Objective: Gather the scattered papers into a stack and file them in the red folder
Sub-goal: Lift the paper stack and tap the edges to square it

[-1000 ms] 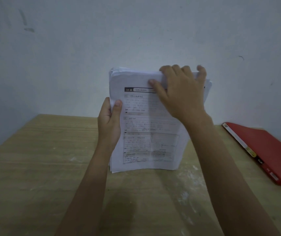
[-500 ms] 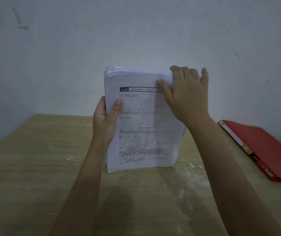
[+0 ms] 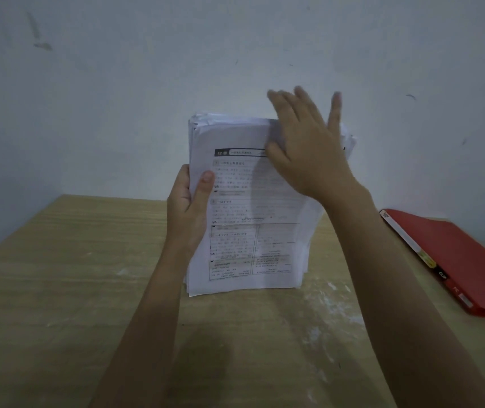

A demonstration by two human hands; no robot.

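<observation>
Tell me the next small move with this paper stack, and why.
Probably tap the right hand flat on the top edge of the stack to square it. The left hand grips the upright stack's left side, the right hand is open at its top corner, and the sheets there fan unevenly. The red folder lies closed on the table.

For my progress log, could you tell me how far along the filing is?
Done: papers gathered into one stack upright on the table. In hand: left hand grips it, right hand open at its top. Left: filing it in the red folder, lying shut.
</observation>
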